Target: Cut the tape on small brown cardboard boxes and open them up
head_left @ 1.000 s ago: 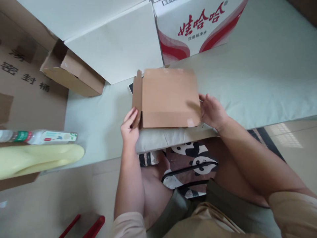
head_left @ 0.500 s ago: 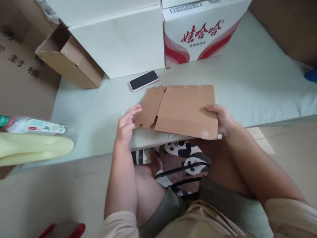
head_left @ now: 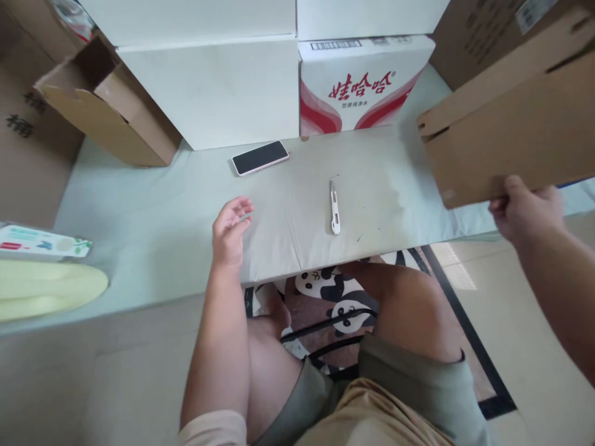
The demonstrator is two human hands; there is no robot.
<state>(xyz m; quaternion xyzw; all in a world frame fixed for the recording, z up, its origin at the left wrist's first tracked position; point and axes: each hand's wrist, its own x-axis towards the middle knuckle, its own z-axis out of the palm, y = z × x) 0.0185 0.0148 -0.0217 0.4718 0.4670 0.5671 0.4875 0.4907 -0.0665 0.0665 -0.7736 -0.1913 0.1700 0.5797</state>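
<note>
A flattened brown cardboard box [head_left: 506,130] is gripped along its lower edge by my right hand [head_left: 527,207], raised over the right end of the table. Its far right side runs out of view. My left hand [head_left: 232,229] hovers above the table edge with curled, parted fingers and nothing in them. Between the hands, a white utility knife [head_left: 334,210] lies on the cloth, its tip pointing away from me. Beyond my left hand rests a phone [head_left: 260,158] with a dark screen.
White cartons [head_left: 209,93] and a red-and-white water carton [head_left: 362,87] line the back. An open brown box [head_left: 116,111] stands at the left, near a pale yellow object [head_left: 51,288] and a bottle's label [head_left: 46,241]. The pale green cloth [head_left: 162,229] covers the table.
My right hand has carried the flattened box from the middle to the right and lifted it. My left hand has let go of it. The utility knife beneath is now uncovered.
</note>
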